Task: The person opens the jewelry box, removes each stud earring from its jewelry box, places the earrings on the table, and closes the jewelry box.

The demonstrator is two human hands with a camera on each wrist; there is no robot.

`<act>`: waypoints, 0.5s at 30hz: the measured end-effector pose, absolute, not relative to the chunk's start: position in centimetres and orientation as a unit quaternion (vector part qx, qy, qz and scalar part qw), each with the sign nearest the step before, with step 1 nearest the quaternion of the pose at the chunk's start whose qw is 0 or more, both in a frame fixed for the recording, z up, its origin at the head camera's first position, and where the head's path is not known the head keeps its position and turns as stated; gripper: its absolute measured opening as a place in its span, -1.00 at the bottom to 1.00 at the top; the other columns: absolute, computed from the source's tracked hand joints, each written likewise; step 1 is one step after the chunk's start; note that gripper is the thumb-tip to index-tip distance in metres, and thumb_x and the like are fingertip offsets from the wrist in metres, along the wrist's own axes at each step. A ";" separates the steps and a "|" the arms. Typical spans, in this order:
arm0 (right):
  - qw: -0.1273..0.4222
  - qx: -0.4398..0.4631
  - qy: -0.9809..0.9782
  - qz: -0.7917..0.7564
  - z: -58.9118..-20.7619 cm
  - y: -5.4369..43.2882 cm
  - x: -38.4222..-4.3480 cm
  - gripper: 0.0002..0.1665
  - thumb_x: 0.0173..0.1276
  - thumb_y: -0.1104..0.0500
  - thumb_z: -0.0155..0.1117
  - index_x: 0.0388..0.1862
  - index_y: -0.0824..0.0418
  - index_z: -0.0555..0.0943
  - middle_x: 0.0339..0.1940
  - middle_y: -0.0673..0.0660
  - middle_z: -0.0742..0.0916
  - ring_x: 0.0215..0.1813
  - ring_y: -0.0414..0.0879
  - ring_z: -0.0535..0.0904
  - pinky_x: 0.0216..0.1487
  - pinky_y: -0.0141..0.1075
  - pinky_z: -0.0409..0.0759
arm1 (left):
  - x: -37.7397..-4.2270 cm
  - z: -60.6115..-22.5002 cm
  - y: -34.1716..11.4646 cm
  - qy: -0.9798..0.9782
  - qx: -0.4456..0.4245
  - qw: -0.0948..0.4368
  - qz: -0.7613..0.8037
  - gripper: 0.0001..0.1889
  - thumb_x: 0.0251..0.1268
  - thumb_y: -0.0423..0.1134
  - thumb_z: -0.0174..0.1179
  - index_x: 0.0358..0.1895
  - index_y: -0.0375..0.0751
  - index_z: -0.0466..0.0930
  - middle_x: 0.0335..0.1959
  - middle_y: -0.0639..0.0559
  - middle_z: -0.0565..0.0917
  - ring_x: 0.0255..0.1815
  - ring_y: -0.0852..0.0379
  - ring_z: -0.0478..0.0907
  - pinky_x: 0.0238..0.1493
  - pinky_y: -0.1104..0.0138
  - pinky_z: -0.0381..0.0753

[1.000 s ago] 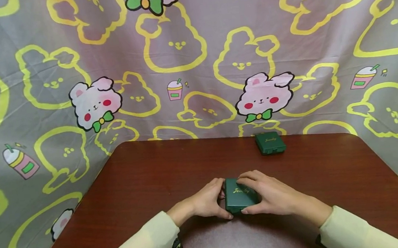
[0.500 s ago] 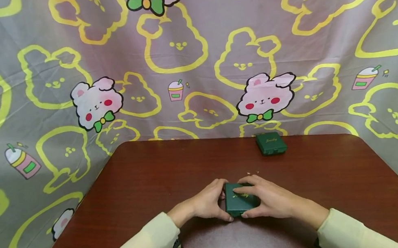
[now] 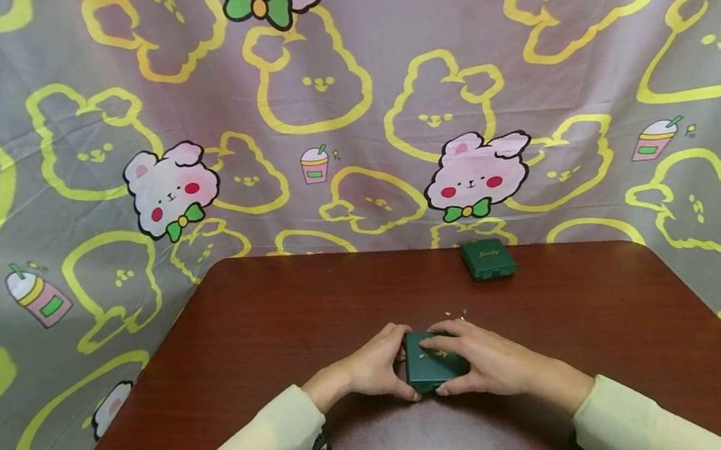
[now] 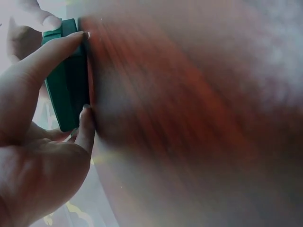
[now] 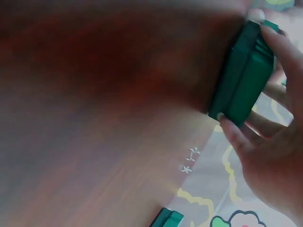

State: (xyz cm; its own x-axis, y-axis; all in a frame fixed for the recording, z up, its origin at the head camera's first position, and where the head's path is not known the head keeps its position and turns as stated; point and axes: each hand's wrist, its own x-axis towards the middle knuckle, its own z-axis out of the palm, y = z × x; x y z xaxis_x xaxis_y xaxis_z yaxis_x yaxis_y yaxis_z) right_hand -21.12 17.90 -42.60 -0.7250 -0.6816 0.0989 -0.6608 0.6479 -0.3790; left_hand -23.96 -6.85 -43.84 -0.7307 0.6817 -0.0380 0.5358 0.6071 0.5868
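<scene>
A closed dark green jewelry box (image 3: 426,373) with gold lettering on its lid stands on the table between both hands. My left hand (image 3: 376,363) grips its left side, thumb at the near corner and fingers toward the far side. From the right, my right hand (image 3: 499,358) holds it, with the thumb at the front, one finger across the lid and others at the back edge. In the right wrist view the box (image 5: 246,71) shows its side seam, fingertips against the edges. Small silvery pieces (image 5: 186,169), one star-shaped, lie on the table just beyond the box.
A second green box (image 3: 488,260) with similar lettering sits at the back right of the reddish-brown table (image 3: 264,317). A grey curtain (image 3: 341,56) with cartoon bunnies hangs right behind the table and along its sides.
Over the last second both hands have drawn the box slightly toward me. The small silvery pieces have come into view behind the right hand; its finger reaches farther across the lid.
</scene>
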 end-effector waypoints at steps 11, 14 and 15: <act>-0.031 -0.349 0.911 -0.217 -40.8 20.3 -20.0 -0.13 0.31 -0.44 0.29 0.50 -0.12 0.41 0.58 -0.02 0.28 0.50 0.08 0.29 0.21 0.11 0.56 | -23.6 -43.1 -7.7 0.881 0.356 0.148 0.276 0.27 -0.15 -0.02 0.69 0.59 -0.33 0.01 0.33 -0.04 0.30 0.17 0.17 0.44 0.25 0.39 0.43; -0.060 -0.337 0.917 -0.207 -40.0 21.5 -20.1 -0.18 0.33 -0.41 0.29 0.47 -0.15 0.41 0.54 0.01 0.34 0.47 0.05 0.31 0.18 0.10 0.58 | -23.5 -43.0 -7.5 0.880 0.362 0.147 0.270 0.24 -0.09 -0.03 0.66 0.60 -0.29 0.01 0.33 -0.02 0.30 0.23 0.17 0.40 0.30 0.37 0.39; -0.063 -0.331 0.920 -0.203 -39.9 21.9 -20.2 -0.19 0.33 -0.41 0.30 0.47 -0.16 0.41 0.54 0.01 0.35 0.46 0.03 0.31 0.18 0.09 0.59 | -23.5 -43.0 -7.5 0.881 0.362 0.147 0.267 0.22 -0.08 -0.03 0.65 0.60 -0.28 0.02 0.33 0.00 0.31 0.25 0.18 0.38 0.31 0.37 0.38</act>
